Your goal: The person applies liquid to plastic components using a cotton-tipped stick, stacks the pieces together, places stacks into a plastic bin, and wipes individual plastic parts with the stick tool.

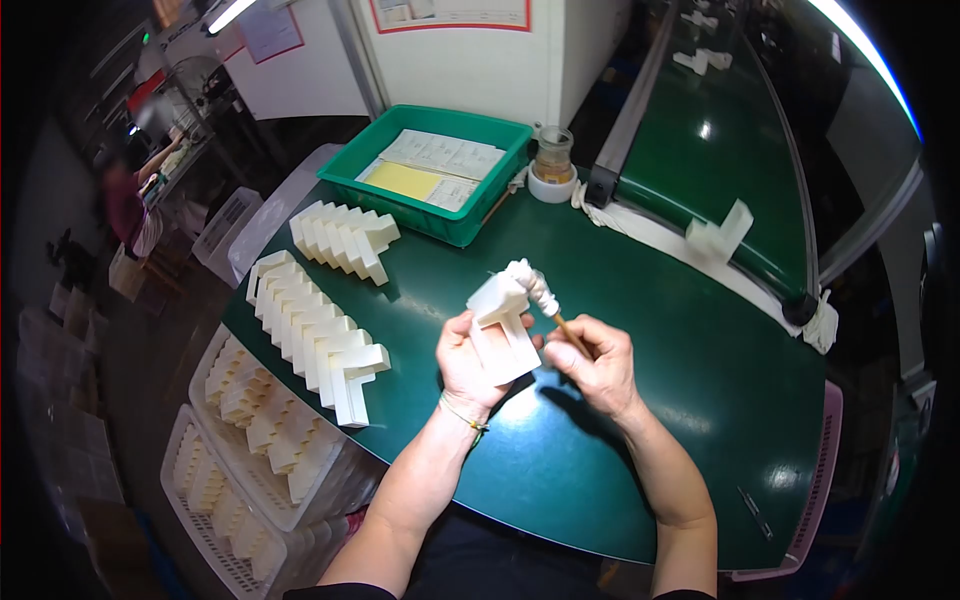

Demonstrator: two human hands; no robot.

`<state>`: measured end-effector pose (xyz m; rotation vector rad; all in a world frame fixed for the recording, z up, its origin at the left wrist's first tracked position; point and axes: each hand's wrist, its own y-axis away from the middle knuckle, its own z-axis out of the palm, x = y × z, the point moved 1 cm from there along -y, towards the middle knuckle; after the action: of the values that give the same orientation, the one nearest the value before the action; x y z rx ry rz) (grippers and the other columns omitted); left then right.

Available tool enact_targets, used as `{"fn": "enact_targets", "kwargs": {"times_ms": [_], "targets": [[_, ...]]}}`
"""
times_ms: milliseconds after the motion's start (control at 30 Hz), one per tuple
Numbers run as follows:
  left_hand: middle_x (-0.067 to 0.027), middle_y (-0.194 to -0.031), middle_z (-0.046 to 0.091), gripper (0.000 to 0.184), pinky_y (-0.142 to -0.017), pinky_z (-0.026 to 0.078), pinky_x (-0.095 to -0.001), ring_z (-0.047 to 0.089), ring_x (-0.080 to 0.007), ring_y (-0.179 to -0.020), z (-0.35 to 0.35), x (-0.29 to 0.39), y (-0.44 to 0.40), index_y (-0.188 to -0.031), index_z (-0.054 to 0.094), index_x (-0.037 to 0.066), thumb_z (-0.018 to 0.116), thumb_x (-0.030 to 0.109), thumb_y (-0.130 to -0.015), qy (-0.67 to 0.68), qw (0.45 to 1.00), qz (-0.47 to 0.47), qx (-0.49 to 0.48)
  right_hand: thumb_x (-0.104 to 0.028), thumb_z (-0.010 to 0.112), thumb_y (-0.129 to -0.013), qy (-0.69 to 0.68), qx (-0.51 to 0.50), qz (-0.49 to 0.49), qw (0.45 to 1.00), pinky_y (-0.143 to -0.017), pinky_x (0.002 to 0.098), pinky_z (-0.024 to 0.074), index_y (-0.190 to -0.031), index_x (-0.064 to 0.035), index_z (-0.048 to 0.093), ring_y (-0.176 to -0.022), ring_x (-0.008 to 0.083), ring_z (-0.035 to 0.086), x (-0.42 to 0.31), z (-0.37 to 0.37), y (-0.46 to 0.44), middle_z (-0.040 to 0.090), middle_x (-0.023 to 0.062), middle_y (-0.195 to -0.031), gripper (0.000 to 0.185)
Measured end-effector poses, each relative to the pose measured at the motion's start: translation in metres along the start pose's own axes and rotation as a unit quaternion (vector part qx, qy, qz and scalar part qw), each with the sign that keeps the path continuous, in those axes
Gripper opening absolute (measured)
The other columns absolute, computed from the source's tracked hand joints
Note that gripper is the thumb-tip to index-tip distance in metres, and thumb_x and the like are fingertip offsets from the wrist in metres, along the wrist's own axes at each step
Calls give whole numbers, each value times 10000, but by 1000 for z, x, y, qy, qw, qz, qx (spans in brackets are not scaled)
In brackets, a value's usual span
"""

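In the middle of the head view, my left hand (466, 362) is closed around a white angular part (497, 302) with an open notch. My right hand (597, 366) grips the wooden stick of a cloth-tipped swab (541, 291). Its bunched white head rests against the top of the part. Two rows of similar white parts stand nested at the left: a longer row (305, 325) and a shorter row (345, 240) behind it. At the right, another white part (722, 235), blurred, is at the near end of the conveyor.
A green tray (463, 222) with papers stands at the back, beside a glass jar (553, 152) in a white holder. The green conveyor belt (715, 130) carries more parts. Crates (290, 515) of parts sit below the table's left edge. A person (130, 200) sits far left.
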<state>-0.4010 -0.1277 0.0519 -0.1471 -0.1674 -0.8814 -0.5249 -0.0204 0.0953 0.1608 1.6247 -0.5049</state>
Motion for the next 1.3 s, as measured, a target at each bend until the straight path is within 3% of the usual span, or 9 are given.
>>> {"fn": "enact_targets", "kwargs": {"times_ms": [133, 300, 400, 533, 600, 767, 933, 1200, 1300], "targets": [[-117, -1188, 569, 348, -850, 500, -439, 594, -286, -991, -18, -10, -4, -1220, 483, 122, 388, 298, -935, -95, 981, 128, 111, -227, 760, -754, 85, -55, -4, 995, -603, 267, 433, -897, -5, 666, -676, 129, 539, 6, 27, -5, 565, 48, -759, 280], [-95, -1213, 509, 419, -972, 388, -412, 482, -245, -1122, -4, 1, -6, -1324, 371, 103, 402, 263, -938, -115, 955, 230, 146, -169, 691, -810, 77, -86, 63, 991, -670, 254, 449, -915, 14, 665, -727, 94, 555, 24, 50, -33, 630, 33, -786, 212], [-151, -1375, 320, 660, -1058, 266, -373, 333, -229, -1264, 3, 7, -7, -1455, 43, 43, 413, 239, -946, -255, 888, 323, 205, -175, 636, -876, -47, -80, 144, 985, -397, 191, 236, -874, -4, 617, -446, 16, 350, 18, 70, -58, 504, -33, -614, 173], [-193, -1397, 164, 702, -1065, 264, -400, 269, -297, -1287, -5, 9, -5, -1443, 124, -3, 509, 248, -911, -447, 768, 376, 263, -170, 594, -900, -158, -41, 228, 960, -373, 197, 239, -833, -8, 600, -421, 35, 352, 26, 103, -89, 514, -18, -614, 175], [-216, -1407, 156, 693, -1063, 262, -422, 242, -325, -1300, -11, 9, -7, -1433, 144, 2, 512, 280, -917, -475, 742, 391, 265, -157, 584, -899, -167, -44, 225, 959, -395, 212, 360, -861, 8, 617, -474, 64, 450, 40, 118, -102, 551, 16, -640, 173], [-162, -1357, 211, 606, -1059, 284, -358, 308, -245, -1264, -9, 12, -7, -1417, 186, -16, 456, 231, -934, -512, 693, 406, 305, -191, 589, -902, -93, -63, 240, 964, -387, 216, 314, -844, -12, 621, -427, 42, 389, 46, 137, -119, 510, -21, -582, 191], [-178, -1351, 222, 611, -1070, 238, -391, 269, -266, -1271, -4, 12, -1, -1394, 217, -26, 486, 245, -917, -561, 642, 446, 273, -213, 589, -897, -64, -56, 284, 955, -373, 212, 293, -870, -24, 633, -427, 46, 389, 59, 146, -131, 484, -32, -548, 195], [-228, -1392, 197, 606, -1075, 196, -453, 219, -342, -1288, -4, 16, 1, -1375, 227, -18, 481, 325, -945, -560, 636, 460, 266, -227, 601, -893, -116, -79, 268, 953, -440, 240, 368, -922, -10, 651, -518, 72, 471, 80, 170, -153, 572, 16, -678, 225], [-225, -1386, 207, 594, -1073, 200, -454, 223, -340, -1283, -4, 13, 0, -1371, 240, -11, 483, 323, -944, -548, 654, 445, 273, -259, 639, -873, -6, -62, 177, 982, -514, 251, 404, -965, 22, 655, -622, 84, 520, 83, 161, -149, 621, 40, -745, 296]]}}
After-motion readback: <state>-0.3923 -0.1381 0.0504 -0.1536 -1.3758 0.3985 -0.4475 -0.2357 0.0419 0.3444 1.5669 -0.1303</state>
